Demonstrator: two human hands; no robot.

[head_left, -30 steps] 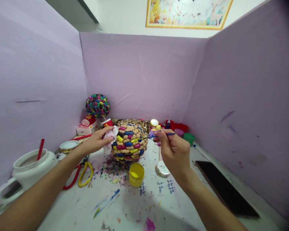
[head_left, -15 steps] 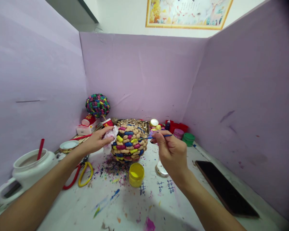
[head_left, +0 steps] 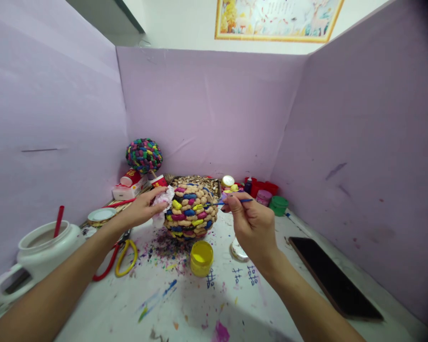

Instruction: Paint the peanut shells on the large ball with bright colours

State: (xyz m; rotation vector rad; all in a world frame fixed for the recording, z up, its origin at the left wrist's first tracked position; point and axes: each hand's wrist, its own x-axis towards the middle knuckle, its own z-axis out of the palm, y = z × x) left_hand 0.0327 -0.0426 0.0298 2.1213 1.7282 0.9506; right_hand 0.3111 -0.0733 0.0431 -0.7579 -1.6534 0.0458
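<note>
In the head view, the ball of peanuts [head_left: 190,223] sits on the table [head_left: 185,308] between the two hands, partly painted yellow, blue and pink. The left hand [head_left: 147,208] holds a crumpled tissue [head_left: 163,203] against the ball's left side. The right hand [head_left: 255,228] pinches a thin blue brush [head_left: 245,200] — its tip at the ball's front, too fine to tell whether touching. An open jar of yellow paint [head_left: 201,260] stands just in front — scissors [head_left: 127,259] lie left of it.

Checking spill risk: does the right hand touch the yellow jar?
Apart: the head view shows white tabletop between the right hand and the yellow jar.
</note>
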